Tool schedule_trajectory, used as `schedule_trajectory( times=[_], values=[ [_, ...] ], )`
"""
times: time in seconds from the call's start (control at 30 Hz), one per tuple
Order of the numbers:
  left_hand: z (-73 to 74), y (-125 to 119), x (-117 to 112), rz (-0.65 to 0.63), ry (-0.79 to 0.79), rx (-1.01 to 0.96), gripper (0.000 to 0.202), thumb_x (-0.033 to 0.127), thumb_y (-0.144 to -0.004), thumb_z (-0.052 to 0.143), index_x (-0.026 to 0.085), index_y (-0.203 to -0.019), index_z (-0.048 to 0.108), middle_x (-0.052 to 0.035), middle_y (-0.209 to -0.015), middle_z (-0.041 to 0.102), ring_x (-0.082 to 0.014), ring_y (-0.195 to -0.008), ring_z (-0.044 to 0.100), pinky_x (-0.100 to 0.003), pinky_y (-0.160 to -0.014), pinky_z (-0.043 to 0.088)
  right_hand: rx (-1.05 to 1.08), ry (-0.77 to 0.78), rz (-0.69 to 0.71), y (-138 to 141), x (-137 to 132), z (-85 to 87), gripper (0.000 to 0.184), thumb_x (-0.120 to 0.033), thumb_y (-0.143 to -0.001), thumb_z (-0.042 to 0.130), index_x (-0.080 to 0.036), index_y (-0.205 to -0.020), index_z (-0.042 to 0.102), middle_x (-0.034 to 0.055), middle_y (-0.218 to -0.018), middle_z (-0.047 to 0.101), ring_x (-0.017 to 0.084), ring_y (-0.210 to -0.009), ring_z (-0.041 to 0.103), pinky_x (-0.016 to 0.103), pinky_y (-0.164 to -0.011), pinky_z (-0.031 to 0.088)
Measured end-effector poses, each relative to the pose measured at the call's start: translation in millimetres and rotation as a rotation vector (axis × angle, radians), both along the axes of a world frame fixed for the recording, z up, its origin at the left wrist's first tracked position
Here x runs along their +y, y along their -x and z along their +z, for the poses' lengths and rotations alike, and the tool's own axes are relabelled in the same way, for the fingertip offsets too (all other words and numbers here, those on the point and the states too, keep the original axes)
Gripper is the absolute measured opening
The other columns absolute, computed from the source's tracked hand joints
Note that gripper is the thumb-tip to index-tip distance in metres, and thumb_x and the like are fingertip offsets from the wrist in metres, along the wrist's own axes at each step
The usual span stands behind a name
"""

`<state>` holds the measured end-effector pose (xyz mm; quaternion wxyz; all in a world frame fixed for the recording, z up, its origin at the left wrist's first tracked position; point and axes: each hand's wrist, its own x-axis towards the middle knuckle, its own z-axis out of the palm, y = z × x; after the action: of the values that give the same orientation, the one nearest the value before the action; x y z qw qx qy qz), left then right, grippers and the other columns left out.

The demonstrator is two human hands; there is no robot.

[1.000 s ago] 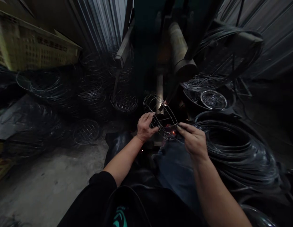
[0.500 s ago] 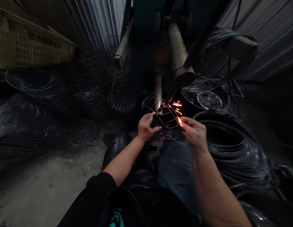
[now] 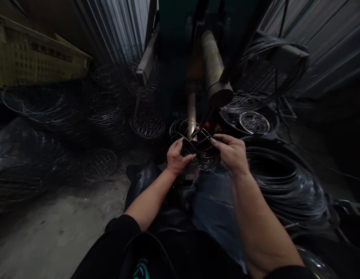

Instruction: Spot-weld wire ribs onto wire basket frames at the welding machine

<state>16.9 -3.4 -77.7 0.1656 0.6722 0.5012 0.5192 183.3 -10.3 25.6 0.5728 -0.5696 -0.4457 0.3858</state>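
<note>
A round wire basket point(image 3: 181, 126) sits at the electrodes of a spot welder, around the lower metal arm point(image 3: 192, 110). My left hand point(image 3: 176, 157) pinches the basket's near left side between thumb and fingers. On the other side, my right hand point(image 3: 230, 151) is closed on the basket's wire at its right edge. The tip of the upper electrode point(image 3: 203, 119) comes down to the wire between my hands, below the thick upper arm point(image 3: 216, 69). A small red glow shows just right of that tip. Which wire each fingertip presses is partly hidden.
Stacks of wire rings and grids point(image 3: 106, 110) stand at the left, with one wire grid point(image 3: 100, 165) near the floor. A yellow crate point(image 3: 40, 58) is at the upper left. To the right lie a large wire coil point(image 3: 287, 182) and a tub point(image 3: 274, 124) holding wire pieces.
The bright orange sparks between my hands have died down to a small red glow. My right hand has moved slightly left and up along the basket. The whole view has shifted a little.
</note>
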Motion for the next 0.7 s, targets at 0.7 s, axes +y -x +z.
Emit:
schedule_trajectory(
  times=[0.7],
  values=[
    [-4.0, -5.8, 3.2, 0.016, 0.306, -0.421, 0.079, 0.042, -0.054, 0.088, 0.014, -0.123, 0.061, -0.0051, -0.097, 0.062, -0.0163, -0.087, 0.062, -0.028, -0.078, 0.054, 0.116, 0.076, 0.136, -24.8, -11.5, -10.4, 0.044, -0.047, -0.046, 0.090, -0.019, -0.077, 0.077, 0.0042, -0.072, 0.072, 0.017, -0.062, 0.063, 0.031, -0.060, 0.053]
  ],
)
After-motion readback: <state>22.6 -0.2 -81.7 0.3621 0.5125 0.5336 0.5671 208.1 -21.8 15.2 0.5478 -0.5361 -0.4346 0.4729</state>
